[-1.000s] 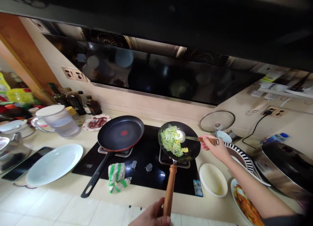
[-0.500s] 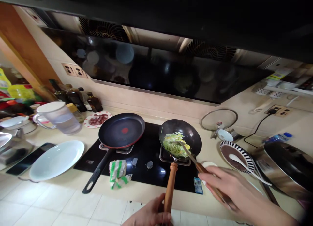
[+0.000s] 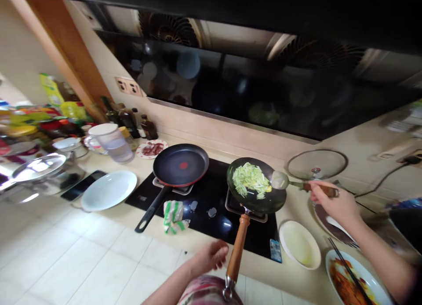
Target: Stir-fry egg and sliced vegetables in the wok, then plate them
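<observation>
My right hand (image 3: pixel 336 201) grips the wooden handle of a wok spatula (image 3: pixel 279 180). The spatula's broad blade hovers at the right rim of a dark wok (image 3: pixel 273 204). Shredded pale green vegetable (image 3: pixel 250 177) with bits of yellow, perhaps egg, lies in the wok on the right burner. My left hand (image 3: pixel 212 255) is just left of the wok's wooden handle (image 3: pixel 238 243), apart from it, with loosely bent fingers and nothing in them.
A black frying pan (image 3: pixel 181 164) sits on the left burner, a striped cloth (image 3: pixel 173 215) before it. Left is a pale oval plate (image 3: pixel 110 190). A white bowl (image 3: pixel 298 245) and a dish of food with chopsticks (image 3: pixel 349 272) stand right. A glass lid (image 3: pixel 317 162) leans behind.
My left hand has let go of the wok handle. My right hand has lifted the spatula out of the vegetables to the wok's right rim. The view has turned, showing more on the left.
</observation>
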`<control>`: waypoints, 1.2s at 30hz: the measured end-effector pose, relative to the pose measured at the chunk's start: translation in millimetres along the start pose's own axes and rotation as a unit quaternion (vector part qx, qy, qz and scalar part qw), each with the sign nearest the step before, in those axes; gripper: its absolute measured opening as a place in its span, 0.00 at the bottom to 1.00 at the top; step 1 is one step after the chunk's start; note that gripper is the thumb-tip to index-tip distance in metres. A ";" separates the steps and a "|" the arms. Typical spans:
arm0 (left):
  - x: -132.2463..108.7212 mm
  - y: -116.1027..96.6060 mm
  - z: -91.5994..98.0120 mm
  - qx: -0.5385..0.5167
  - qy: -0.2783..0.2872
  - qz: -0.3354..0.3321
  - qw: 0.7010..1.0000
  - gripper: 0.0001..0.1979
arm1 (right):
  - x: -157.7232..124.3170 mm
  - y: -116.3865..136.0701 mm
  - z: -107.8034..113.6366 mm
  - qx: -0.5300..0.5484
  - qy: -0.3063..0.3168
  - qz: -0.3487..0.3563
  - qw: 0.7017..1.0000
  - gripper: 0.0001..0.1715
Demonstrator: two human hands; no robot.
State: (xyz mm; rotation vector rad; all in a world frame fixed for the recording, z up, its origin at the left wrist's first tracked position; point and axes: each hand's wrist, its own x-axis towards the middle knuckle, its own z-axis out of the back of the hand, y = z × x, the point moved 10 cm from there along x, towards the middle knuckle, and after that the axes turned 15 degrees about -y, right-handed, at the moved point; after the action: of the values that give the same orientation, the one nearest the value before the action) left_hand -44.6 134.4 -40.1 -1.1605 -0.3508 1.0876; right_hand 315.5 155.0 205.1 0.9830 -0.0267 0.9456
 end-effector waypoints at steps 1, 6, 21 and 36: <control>15.9 10.3 19.2 0.114 -0.073 0.001 0.991 0.18 | -0.3 -13.2 -11.1 0.049 -0.005 -0.043 0.998 0.18; 80.6 26.3 74.8 0.301 -0.218 0.017 0.928 0.20 | -40.8 -8.6 -51.3 0.144 0.066 -0.035 0.987 0.21; 110.0 22.7 72.1 0.423 -0.225 0.023 0.878 0.15 | -73.5 10.5 -44.9 0.164 0.077 0.074 0.981 0.17; 20.1 71.8 19.2 0.193 -0.235 0.006 0.953 0.09 | -69.9 -55.1 -41.9 0.255 0.023 -0.090 0.962 0.20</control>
State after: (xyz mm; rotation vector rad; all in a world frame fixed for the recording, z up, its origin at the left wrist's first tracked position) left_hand -84.9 161.2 -99.9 -0.5494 -0.4746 1.3708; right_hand 294.4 127.0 113.1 1.4106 0.3570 0.8215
